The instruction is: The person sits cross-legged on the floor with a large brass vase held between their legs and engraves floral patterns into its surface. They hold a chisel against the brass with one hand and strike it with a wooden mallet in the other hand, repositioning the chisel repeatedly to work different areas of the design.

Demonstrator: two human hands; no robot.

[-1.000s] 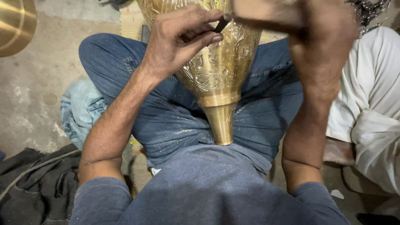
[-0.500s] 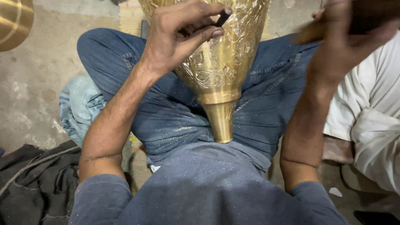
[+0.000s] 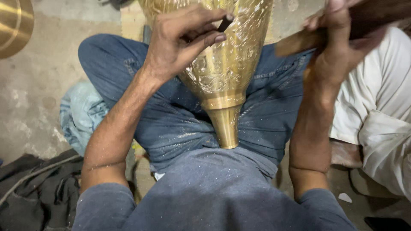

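Note:
A large engraved brass vase [image 3: 222, 72] lies between my crossed legs, its narrow neck pointing at my belly. My left hand [image 3: 184, 40] rests on the vase's upper side, fingers closed on a thin dark chisel [image 3: 224, 23] whose tip touches the engraved metal. My right hand [image 3: 342, 38] is raised at the upper right, gripping a brown wooden mallet [image 3: 342, 28] that is held above and to the right of the vase, partly blurred and cut off by the frame edge.
Another brass piece [image 3: 15, 23] sits at the upper left on the concrete floor. A light blue cloth [image 3: 81, 115] and dark fabric [image 3: 38, 188] lie to my left. A person in white clothing [image 3: 376, 111] sits close on my right.
My right hand with the mallet has swung from over the vase out to the right and slightly up. The left hand keeps the chisel on the vase.

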